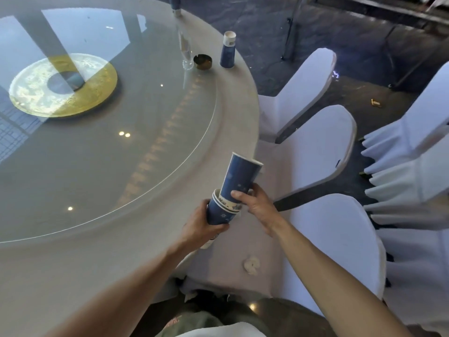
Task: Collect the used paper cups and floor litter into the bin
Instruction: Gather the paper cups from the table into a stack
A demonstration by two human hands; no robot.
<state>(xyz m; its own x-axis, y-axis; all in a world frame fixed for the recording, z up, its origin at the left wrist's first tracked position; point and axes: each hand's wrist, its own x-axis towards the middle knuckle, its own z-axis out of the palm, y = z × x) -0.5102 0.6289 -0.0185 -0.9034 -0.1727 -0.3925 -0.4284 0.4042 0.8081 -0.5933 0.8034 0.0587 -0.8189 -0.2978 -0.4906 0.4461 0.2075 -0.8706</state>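
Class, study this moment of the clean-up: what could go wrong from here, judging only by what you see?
Both hands, left hand and right hand, are busy nesting the blue cup into the cup stack; dregs might spill. Reaching for the far cup stack could knock the tall glass. The crumpled tissue may be overlooked.

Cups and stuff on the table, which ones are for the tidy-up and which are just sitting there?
For the tidy-up:
- stacked blue cups, held by left hand
- blue cup going into the stack, held by right hand
- upside-down cup on the table
- crumpled tissue
- floor litter

Just sitting there:
- ashtray
- glass
- white chairs
- gold disc
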